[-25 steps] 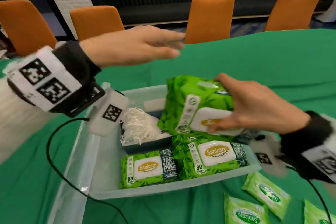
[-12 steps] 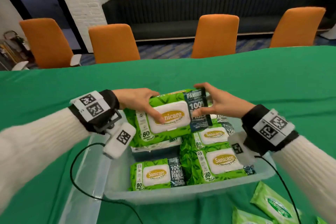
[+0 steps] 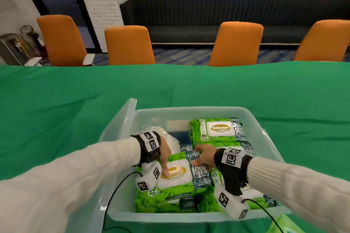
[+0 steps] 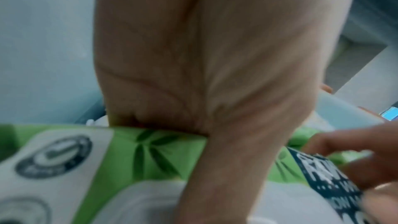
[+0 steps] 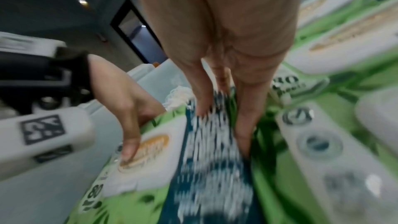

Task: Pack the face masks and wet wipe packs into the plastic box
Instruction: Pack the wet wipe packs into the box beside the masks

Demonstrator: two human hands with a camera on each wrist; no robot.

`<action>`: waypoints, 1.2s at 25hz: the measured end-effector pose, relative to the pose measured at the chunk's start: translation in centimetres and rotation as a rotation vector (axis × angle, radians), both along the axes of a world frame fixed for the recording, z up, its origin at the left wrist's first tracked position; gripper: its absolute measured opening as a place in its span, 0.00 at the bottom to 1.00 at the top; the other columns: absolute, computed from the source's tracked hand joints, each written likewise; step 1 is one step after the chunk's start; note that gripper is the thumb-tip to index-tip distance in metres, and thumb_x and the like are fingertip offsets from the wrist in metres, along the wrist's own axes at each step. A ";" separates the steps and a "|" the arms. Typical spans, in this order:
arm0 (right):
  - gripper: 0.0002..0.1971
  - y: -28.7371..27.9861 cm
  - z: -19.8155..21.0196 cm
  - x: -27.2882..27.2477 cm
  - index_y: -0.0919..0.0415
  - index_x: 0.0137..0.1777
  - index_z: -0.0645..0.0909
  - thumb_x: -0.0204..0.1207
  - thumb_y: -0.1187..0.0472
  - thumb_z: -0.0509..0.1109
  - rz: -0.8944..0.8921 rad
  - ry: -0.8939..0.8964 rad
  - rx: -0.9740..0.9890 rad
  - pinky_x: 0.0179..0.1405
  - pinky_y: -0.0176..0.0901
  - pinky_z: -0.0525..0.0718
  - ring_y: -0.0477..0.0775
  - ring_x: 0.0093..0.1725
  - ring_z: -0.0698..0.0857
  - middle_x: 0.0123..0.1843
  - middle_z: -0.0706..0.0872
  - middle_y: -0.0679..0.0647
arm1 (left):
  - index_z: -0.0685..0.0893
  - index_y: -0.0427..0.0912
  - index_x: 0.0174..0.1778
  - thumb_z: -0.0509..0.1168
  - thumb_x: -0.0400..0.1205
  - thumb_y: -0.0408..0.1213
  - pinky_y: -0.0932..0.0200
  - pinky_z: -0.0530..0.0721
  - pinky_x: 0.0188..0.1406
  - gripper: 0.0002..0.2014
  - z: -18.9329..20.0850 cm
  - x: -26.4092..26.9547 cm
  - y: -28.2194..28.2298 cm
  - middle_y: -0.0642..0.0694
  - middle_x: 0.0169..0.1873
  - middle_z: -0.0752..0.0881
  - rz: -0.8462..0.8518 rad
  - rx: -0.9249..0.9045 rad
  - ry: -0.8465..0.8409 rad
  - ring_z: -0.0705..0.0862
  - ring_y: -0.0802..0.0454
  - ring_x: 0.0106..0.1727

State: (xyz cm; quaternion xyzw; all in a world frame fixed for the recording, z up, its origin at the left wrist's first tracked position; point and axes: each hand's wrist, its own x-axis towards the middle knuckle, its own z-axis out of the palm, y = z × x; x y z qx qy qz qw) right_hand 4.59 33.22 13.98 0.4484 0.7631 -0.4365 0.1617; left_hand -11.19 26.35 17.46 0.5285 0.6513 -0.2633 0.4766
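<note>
Pack in hand: a green soft plastic wet wipe pack with a white flip lid (image 3: 173, 175) is held low inside the box, on the near left, on top of another green pack (image 3: 162, 202).
Left hand: the left hand (image 3: 165, 154) is curled over the far left edge of that pack, and its thumb is pressed on the white lid.
Right hand: the pack's dark blue right end is pinched by the right hand (image 3: 204, 157), fingers pressed close together.
Box: the clear see-through plastic box (image 3: 269, 138) is placed on the green table cloth (image 3: 75, 109).
Already packed: a second wipe pack (image 3: 217, 129) is seen at the far right, more are seen under the right arm, and white face masks (image 3: 171, 142) are tucked at the far left.
Left to do: the held pack is probably about to be let go; one small light green packet (image 3: 280, 227) is seen outside, near the right front corner.
Room: the box floor looks mostly covered, so new packs must likely be stacked.
Edges: the left wall is just beside the left wrist; plenty of open cloth is seen around the box.
</note>
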 end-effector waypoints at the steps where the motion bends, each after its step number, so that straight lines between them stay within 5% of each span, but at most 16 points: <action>1: 0.11 -0.5 0.3 -0.2 0.60 0.52 0.72 0.76 0.64 0.71 0.006 -0.007 -0.053 0.20 0.37 0.80 0.48 0.28 0.76 0.37 0.76 0.53 | 0.77 0.33 0.71 0.72 0.77 0.39 0.75 0.79 0.28 0.26 -0.7 -0.5 -0.1 0.40 0.65 0.82 0.024 0.026 0.029 0.78 0.50 0.54; 5: 0.13 0.5 4.2 2.5 0.63 0.61 0.71 0.78 0.68 0.66 0.058 0.161 0.012 0.35 0.42 0.86 0.54 0.32 0.84 0.51 0.84 0.63 | 0.80 0.41 0.69 0.79 0.70 0.43 0.70 0.77 0.38 0.31 -3.9 -2.0 -0.6 0.45 0.67 0.81 0.042 0.097 0.143 0.82 0.50 0.63; 8: 0.07 1.0 8.2 10.1 0.67 0.54 0.76 0.79 0.73 0.61 -0.173 0.493 -0.010 0.27 0.37 0.84 0.55 0.31 0.85 0.45 0.87 0.62 | 0.76 0.39 0.72 0.77 0.71 0.48 0.65 0.79 0.59 0.35 -6.3 -2.2 0.0 0.44 0.70 0.79 -0.115 -0.022 0.117 0.79 0.48 0.67; 10: 0.06 -0.1 9.0 16.4 0.70 0.51 0.78 0.79 0.75 0.61 -0.375 0.654 0.035 0.22 0.35 0.79 0.52 0.28 0.83 0.40 0.88 0.62 | 0.74 0.38 0.73 0.75 0.73 0.45 0.72 0.79 0.57 0.34 -6.8 -1.9 0.0 0.42 0.70 0.79 -0.199 -0.032 0.095 0.79 0.47 0.66; 12: 0.06 -2.0 7.1 22.6 0.71 0.48 0.79 0.79 0.75 0.61 -0.597 0.730 0.135 0.19 0.34 0.75 0.50 0.25 0.80 0.36 0.88 0.62 | 0.73 0.38 0.74 0.72 0.77 0.38 0.80 0.76 0.46 0.29 -7.1 -1.7 -0.6 0.42 0.71 0.78 -0.269 0.017 0.135 0.77 0.46 0.70; 15: 0.08 -5.3 -1.1 30.3 0.66 0.46 0.80 0.79 0.75 0.62 -0.805 0.419 0.282 0.17 0.33 0.74 0.48 0.22 0.80 0.30 0.88 0.54 | 0.72 0.38 0.74 0.71 0.77 0.45 0.66 0.74 0.62 0.31 -7.7 -0.7 -1.6 0.41 0.72 0.77 -0.316 0.187 0.282 0.75 0.46 0.72; 16: 0.09 -6.4 -4.5 31.9 0.60 0.45 0.80 0.78 0.74 0.63 -0.736 0.213 0.320 0.21 0.32 0.76 0.48 0.26 0.83 0.33 0.89 0.52 | 0.70 0.38 0.75 0.70 0.78 0.47 0.63 0.73 0.64 0.32 -7.5 0.0 -1.7 0.40 0.71 0.76 -0.365 0.233 0.329 0.74 0.46 0.72; 18: 0.08 -8.6 -10.0 33.1 0.54 0.52 0.78 0.78 0.67 0.67 -0.464 -0.095 0.314 0.43 0.32 0.80 0.51 0.48 0.86 0.53 0.88 0.54 | 0.59 0.40 0.81 0.68 0.79 0.46 0.61 0.71 0.61 0.37 -6.6 1.8 -1.5 0.38 0.68 0.77 -0.418 0.263 0.341 0.75 0.45 0.68; 21: 0.33 -10.4 -14.6 31.9 0.60 0.78 0.61 0.76 0.55 0.70 -0.066 -0.238 0.355 0.76 0.45 0.65 0.57 0.77 0.65 0.78 0.65 0.58 | 0.44 0.55 0.83 0.69 0.79 0.43 0.62 0.69 0.48 0.45 -3.8 3.7 -0.7 0.36 0.61 0.80 -0.520 0.189 0.300 0.77 0.46 0.58; 23: 0.47 -10.7 -15.6 31.0 0.59 0.83 0.45 0.73 0.50 0.72 0.102 -0.330 0.381 0.81 0.51 0.51 0.60 0.83 0.50 0.84 0.50 0.60 | 0.44 0.61 0.82 0.69 0.79 0.44 0.68 0.72 0.39 0.45 -3.3 4.4 -0.4 0.37 0.73 0.72 -0.575 0.057 0.288 0.78 0.48 0.59; 25: 0.56 -10.6 -16.4 30.1 0.60 0.82 0.36 0.69 0.48 0.75 0.196 -0.394 0.399 0.79 0.52 0.40 0.62 0.83 0.42 0.84 0.40 0.63 | 0.43 0.67 0.80 0.71 0.78 0.42 0.71 0.80 0.35 0.47 -3.8 4.7 -0.4 0.37 0.83 0.51 -0.540 -0.105 0.228 0.81 0.44 0.63; 27: 0.57 -10.6 -17.1 29.5 0.60 0.81 0.33 0.69 0.50 0.75 0.230 -0.421 0.423 0.75 0.50 0.34 0.63 0.83 0.40 0.83 0.37 0.64 | 0.38 0.71 0.77 0.71 0.78 0.42 0.63 0.85 0.45 0.49 -4.1 5.3 -0.5 0.36 0.82 0.36 -0.571 -0.163 0.203 0.83 0.41 0.63; 30: 0.52 -10.7 -17.3 29.2 0.58 0.82 0.32 0.73 0.58 0.72 0.219 -0.411 0.401 0.79 0.51 0.41 0.63 0.83 0.44 0.84 0.42 0.63 | 0.37 0.70 0.79 0.71 0.78 0.46 0.51 0.80 0.65 0.49 -4.6 5.7 -0.4 0.36 0.81 0.32 -0.597 -0.182 0.234 0.82 0.40 0.65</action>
